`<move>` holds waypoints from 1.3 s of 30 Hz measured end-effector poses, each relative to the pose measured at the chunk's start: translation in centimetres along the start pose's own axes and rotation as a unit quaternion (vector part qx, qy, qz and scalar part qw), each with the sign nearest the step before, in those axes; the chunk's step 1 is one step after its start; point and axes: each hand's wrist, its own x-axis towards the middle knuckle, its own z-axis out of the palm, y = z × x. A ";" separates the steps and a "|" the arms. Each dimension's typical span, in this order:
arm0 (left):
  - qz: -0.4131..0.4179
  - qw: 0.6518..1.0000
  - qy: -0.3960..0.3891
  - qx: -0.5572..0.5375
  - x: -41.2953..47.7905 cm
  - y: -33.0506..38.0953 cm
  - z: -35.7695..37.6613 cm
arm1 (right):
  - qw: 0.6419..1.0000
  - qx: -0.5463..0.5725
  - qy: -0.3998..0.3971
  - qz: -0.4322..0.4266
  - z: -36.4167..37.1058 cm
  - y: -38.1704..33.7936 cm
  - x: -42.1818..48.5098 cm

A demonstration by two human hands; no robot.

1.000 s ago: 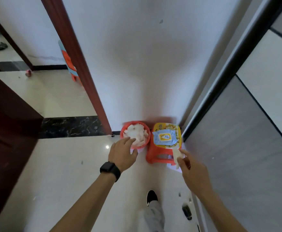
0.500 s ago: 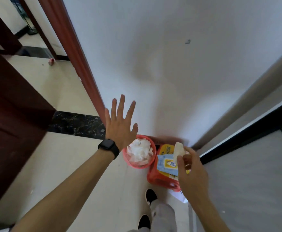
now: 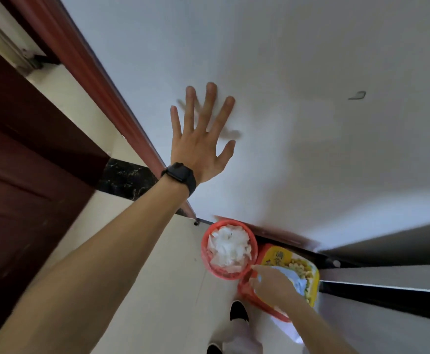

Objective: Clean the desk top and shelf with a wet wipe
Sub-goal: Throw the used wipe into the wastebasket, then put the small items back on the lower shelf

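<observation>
Plainly, our left hand (image 3: 198,146) is doing support work. It lies flat on the wall (image 3: 311,72), fingers straight and spread, gripping nothing, with a black watch (image 3: 180,175) on the wrist. We judge that it is there to steady us while we lean down toward the floor.

Our right hand (image 3: 272,283) goes low, over the pack (image 3: 303,267) of wet wipes, which sits on a red stool (image 3: 259,302) at the foot of the wall. We take it that the pack is kept there so a fresh wipe and the bin (image 3: 205,251) fall within one reach. The bin stands just beside the stool, heaped with crumpled white sheets (image 3: 229,246).

The right hand is blurred. One finger stretches toward the stool's edge next to the bin, and something pale shows past the knuckles on top of the pack — a wipe or the pack's own flap, we cannot tell which. Nor can we tell whether the fingers pinch anything.

So the pack is right under the right hand and well apart from the left, which is high up the wall. Neither desk nor shelf is in view. The step in hand looks like fetching a wipe, with the wiping to be done elsewhere.
</observation>
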 end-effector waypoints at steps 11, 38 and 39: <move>-0.150 0.967 -0.204 -0.039 -10.3 -3.9 -0.5 | 0.954 -0.075 0.163 -0.238 -14.5 -14.0 -1.2; -0.720 0.686 0.041 0.094 -69.3 -28.2 -33.0 | 0.644 -0.164 0.015 -0.747 15.5 -66.7 -24.9; -0.724 0.682 0.040 0.099 -70.6 -29.0 -33.8 | 0.642 -0.163 0.012 -0.749 16.6 -68.0 -25.4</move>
